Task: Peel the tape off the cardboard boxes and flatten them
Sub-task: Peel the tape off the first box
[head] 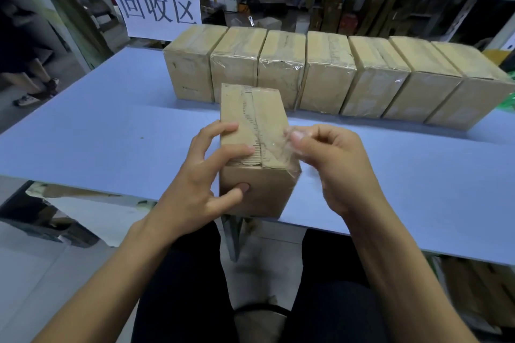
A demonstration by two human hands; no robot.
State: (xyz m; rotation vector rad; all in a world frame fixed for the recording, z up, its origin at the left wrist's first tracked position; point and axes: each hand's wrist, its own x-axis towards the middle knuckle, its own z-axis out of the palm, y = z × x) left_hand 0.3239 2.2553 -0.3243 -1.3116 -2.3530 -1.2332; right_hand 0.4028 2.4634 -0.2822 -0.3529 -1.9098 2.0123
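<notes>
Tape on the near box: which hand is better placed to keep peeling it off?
The right hand. It already pinches the loose clear tape at the near box's right top edge, while the left hand grips the box's left side, steadying it on the blue table.

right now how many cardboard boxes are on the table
8. Seven stand side by side in a row along the table's far side. One box sits at the near edge, held by the left hand. More could be hidden behind the row.
</notes>
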